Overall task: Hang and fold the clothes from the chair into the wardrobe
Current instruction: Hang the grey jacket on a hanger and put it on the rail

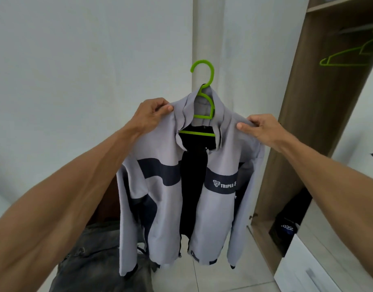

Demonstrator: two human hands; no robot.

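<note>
Both hands, left (152, 113) and right (260, 128), pinch the shoulders of the grey jacket (170, 186), draped on a green hanger (203, 106) beside the open wardrobe (295, 123). Level both shoulders before hooking it onto the rail.
</note>
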